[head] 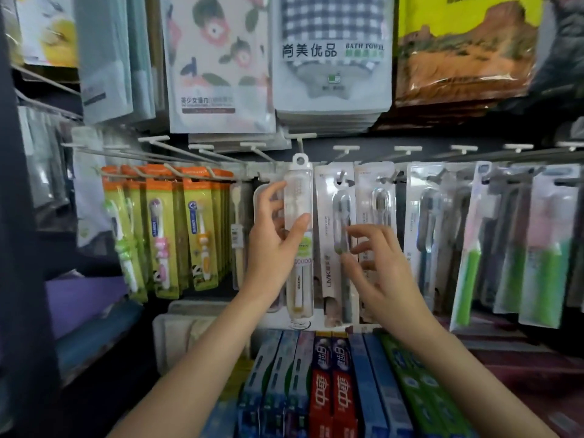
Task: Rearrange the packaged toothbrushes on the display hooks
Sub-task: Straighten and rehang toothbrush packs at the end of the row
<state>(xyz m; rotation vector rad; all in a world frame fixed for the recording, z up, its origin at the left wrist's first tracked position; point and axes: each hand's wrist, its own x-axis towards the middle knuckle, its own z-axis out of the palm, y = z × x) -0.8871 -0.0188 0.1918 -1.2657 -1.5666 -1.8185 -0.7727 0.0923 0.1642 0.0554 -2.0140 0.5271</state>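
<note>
My left hand (275,245) grips a clear tube-cased toothbrush (298,197) upright, thumb across its front, its hang loop just below an empty white hook (300,143). My right hand (377,263) hovers with spread, relaxed fingers in front of a white LMK toothbrush pack (331,222) hanging to the right, holding nothing. More clear packs (376,197) hang beside it. Orange-topped children's toothbrush packs (177,229) fill the hooks on the left. Grey and green toothbrush packs (505,241) hang at the right.
Packaged bath towels (331,55) hang on the row above. Toothpaste boxes (328,390) lie stacked on the shelf below my arms. Several bare white hooks (407,150) stick out along the rail. A dark shelf edge stands at the far left.
</note>
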